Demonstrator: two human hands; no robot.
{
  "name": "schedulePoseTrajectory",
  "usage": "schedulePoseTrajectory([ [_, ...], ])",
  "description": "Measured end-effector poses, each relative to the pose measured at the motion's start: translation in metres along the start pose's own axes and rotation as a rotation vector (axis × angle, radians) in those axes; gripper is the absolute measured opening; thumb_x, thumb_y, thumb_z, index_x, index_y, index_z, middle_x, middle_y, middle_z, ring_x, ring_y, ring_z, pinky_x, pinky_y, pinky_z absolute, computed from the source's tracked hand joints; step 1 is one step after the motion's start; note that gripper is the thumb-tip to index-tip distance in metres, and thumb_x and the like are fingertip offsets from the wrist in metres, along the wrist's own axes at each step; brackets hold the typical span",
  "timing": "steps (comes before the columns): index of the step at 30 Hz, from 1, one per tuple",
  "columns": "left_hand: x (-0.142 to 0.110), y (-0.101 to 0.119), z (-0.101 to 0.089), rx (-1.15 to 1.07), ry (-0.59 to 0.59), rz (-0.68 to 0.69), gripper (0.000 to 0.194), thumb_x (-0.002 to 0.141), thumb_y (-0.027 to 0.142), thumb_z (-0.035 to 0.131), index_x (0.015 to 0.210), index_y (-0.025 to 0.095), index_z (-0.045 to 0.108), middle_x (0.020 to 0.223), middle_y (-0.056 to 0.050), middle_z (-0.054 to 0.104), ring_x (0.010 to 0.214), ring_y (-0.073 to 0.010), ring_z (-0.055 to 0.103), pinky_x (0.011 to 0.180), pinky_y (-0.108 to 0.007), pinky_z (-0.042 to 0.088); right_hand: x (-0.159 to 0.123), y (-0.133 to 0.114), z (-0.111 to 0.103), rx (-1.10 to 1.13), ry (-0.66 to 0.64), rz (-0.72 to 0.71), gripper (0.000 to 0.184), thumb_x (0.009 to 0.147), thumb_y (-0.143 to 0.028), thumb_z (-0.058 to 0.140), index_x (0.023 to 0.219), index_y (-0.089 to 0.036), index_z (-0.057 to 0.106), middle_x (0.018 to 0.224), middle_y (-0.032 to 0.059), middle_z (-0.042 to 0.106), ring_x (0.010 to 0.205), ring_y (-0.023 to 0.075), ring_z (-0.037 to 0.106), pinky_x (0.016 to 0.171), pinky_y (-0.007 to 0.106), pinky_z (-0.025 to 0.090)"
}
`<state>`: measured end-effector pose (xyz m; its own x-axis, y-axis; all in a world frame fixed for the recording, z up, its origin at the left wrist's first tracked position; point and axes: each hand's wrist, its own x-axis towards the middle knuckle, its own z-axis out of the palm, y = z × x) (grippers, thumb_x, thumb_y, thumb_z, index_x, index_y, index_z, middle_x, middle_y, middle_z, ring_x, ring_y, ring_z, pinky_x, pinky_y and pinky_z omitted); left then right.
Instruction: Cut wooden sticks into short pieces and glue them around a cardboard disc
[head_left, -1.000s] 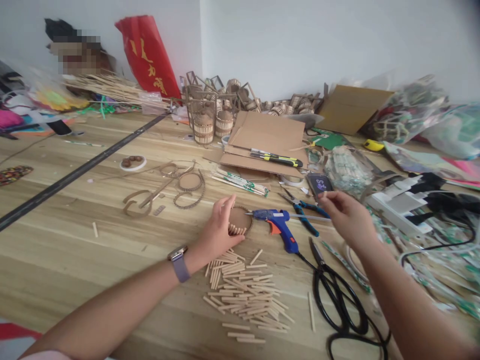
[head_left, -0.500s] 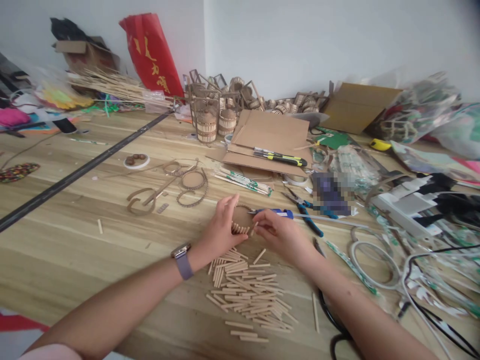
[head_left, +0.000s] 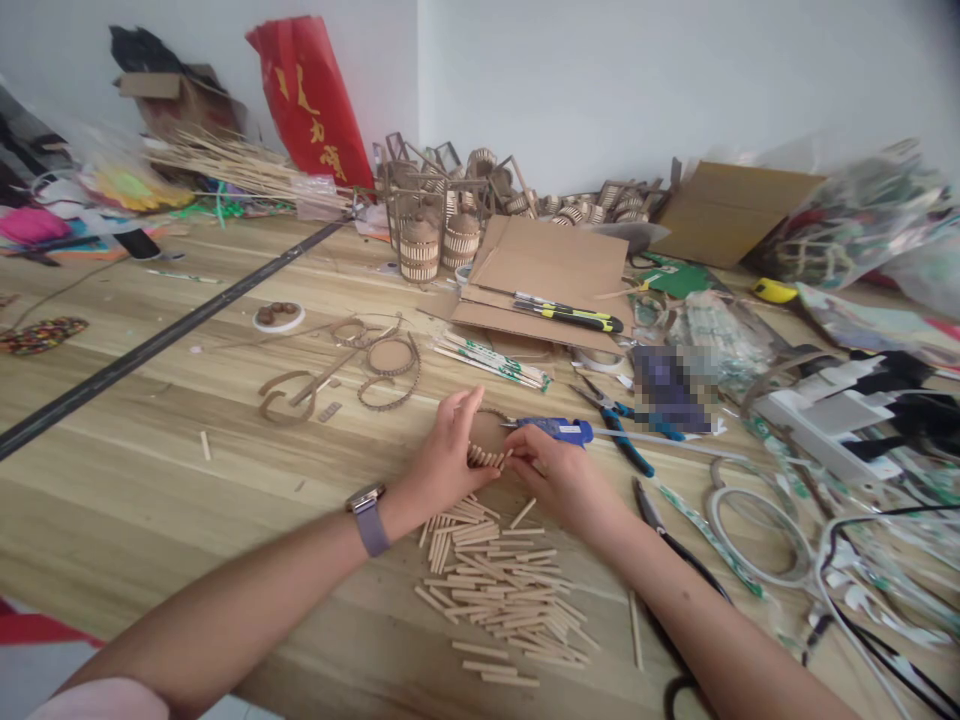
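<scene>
My left hand (head_left: 448, 450) is closed around the left side of a small round cardboard base (head_left: 490, 432), its thumb near the front edge. A row of short wooden sticks (head_left: 484, 458) stands along the front rim of this base. At the right end of the row, my right hand (head_left: 553, 468) pinches one small wooden stick (head_left: 509, 455) against the rim. A blue glue gun (head_left: 559, 430) lies just behind my right hand, its nozzle pointing toward the base. Below both hands a loose pile of wooden sticks (head_left: 502, 580) is spread on the wooden table (head_left: 300, 570).
Pliers (head_left: 619, 425) and black-handled scissors (head_left: 675, 540) lie to the right, near rolls of tape (head_left: 761, 535) and cables. Utility knives (head_left: 566, 312) rest on cardboard sheets (head_left: 547, 255). Finished small stick buckets (head_left: 418, 250) stand behind. A metal strip (head_left: 187, 310) crosses the left.
My right hand has brought its stick up to the end of the row on the rim. My left hand keeps its hold on the base. The whole view has shifted slightly.
</scene>
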<state>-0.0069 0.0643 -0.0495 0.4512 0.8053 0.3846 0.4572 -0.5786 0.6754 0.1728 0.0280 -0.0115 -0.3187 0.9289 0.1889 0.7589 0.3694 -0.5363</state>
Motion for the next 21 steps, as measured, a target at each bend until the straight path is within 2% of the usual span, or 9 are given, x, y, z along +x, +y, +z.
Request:
schedulePoseTrajectory([
  [6, 0.001, 0.001, -0.001, -0.012, 0.01, 0.011, 0.11, 0.066, 0.011, 0.077, 0.147, 0.031, 0.005, 0.141, -0.015, 0.028, 0.136, -0.0335, 0.028, 0.11, -0.056, 0.031, 0.0, -0.001, 0.003, -0.055, 0.017, -0.037, 0.014, 0.084, -0.01, 0.052, 0.089, -0.021, 0.057, 0.078, 0.0021, 0.072, 0.069, 0.0173, 0.068, 0.06, 0.025, 0.048],
  [13, 0.0, 0.001, 0.0, -0.012, 0.01, 0.004, 0.109, 0.066, 0.01, 0.076, 0.148, 0.028, 0.006, 0.142, -0.016, 0.028, 0.136, -0.0339, 0.028, 0.11, -0.054, 0.032, -0.002, 0.0, 0.005, -0.17, 0.002, -0.124, 0.013, 0.087, -0.011, 0.048, 0.091, -0.019, 0.056, 0.083, 0.0075, 0.072, 0.075, 0.021, 0.068, 0.064, 0.029, 0.051],
  [21, 0.0, 0.001, -0.001, 0.002, 0.001, -0.014, 0.111, 0.067, 0.012, 0.076, 0.148, 0.031, 0.002, 0.138, -0.014, 0.03, 0.134, -0.0334, 0.031, 0.108, -0.054, 0.034, -0.005, 0.006, 0.011, -0.227, 0.069, -0.164, 0.013, 0.087, -0.011, 0.048, 0.088, -0.021, 0.057, 0.079, 0.0076, 0.071, 0.07, 0.0216, 0.066, 0.061, 0.029, 0.049],
])
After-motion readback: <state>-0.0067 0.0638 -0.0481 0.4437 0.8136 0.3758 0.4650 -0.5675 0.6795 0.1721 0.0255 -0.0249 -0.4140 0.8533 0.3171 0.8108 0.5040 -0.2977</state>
